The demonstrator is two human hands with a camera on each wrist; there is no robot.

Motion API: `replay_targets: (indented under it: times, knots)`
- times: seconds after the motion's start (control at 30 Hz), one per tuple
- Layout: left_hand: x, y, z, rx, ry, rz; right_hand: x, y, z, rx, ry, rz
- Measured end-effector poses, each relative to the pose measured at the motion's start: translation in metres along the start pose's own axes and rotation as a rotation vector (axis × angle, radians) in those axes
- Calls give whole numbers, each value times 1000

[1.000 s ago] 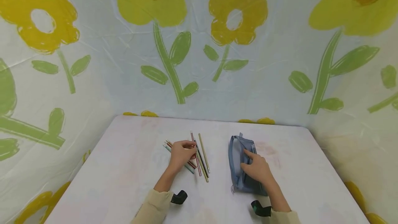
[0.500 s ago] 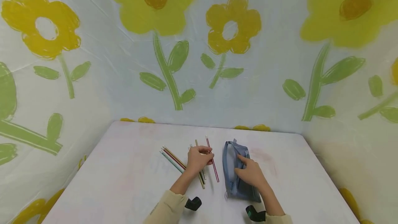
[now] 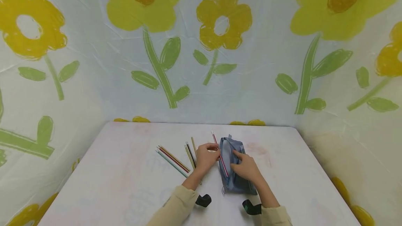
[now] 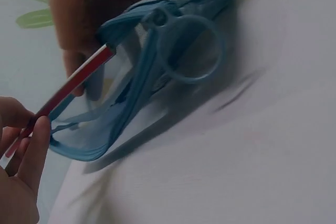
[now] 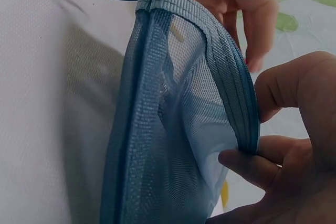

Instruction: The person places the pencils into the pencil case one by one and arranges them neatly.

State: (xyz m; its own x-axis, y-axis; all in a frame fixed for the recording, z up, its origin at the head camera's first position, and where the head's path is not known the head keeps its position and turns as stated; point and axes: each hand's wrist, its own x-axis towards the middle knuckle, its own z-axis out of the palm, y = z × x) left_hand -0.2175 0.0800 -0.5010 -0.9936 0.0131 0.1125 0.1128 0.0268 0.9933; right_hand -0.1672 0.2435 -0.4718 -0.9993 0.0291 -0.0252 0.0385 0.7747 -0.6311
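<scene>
My left hand [image 3: 207, 158] pinches a red pencil [image 3: 223, 166] with a pale stripe between thumb and fingers. The pencil slants over the mouth of a blue mesh pencil case [image 3: 240, 184], its lower end right at the zipped edge in the left wrist view. On the case's far side, my right hand [image 3: 247, 168] grips the zipper edge [image 5: 239, 98] between its fingers, and the mouth gapes. A blue ring [image 4: 191, 80] hangs from the zipper end. Left of my left hand lie a teal pencil [image 3: 171, 163] and several others, partly hidden by that hand and forearm.
The white table [image 3: 132, 187] carries the loose pencils on the left and the case right of centre. Behind it rises a flower-printed cloth [image 3: 194, 107]. Black wrist devices [image 3: 203, 200] stick out inward from both cuffs.
My left hand has lifted the red pencil from the loose pencils and carried it right, over the case's mouth. My right hand keeps its hold on the case edge.
</scene>
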Motion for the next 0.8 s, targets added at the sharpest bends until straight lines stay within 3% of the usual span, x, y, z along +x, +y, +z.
replay_targets:
  times: [0.2,0.5,0.8]
  knots:
    - [-4,-7,10,34,-48,-5,2,-3,0,0,-8,14]
    - [-14,-14,8,23,-173,-55,1,-5,5,31,-6,5]
    - [-4,-16,1,34,-221,-35,9,-2,5,27,-34,1]
